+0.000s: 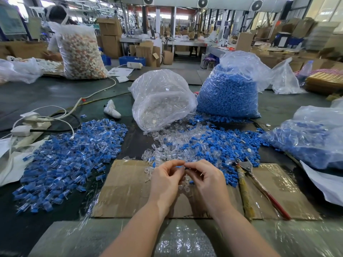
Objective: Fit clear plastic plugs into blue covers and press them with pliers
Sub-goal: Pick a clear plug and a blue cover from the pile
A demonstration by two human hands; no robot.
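My left hand [165,179] and my right hand [206,179] meet fingertip to fingertip over a cardboard sheet [126,190]. Between them they pinch a small part, with a bit of blue [179,166] showing at the left fingertips; a clear piece seems joined to it, but it is too small to tell. Loose clear plugs [172,141] and blue covers [228,145] lie mixed just beyond my hands. The pliers [248,169] rest untouched on the cardboard to the right, with a yellow and a red handle.
A heap of joined blue-and-clear pieces [70,156] covers the left. Behind stand a bag of clear plugs [163,101] and a bag of blue covers [230,89]; another bag [311,136] lies right. A power strip with cables [29,125] sits far left. A person works at the back left.
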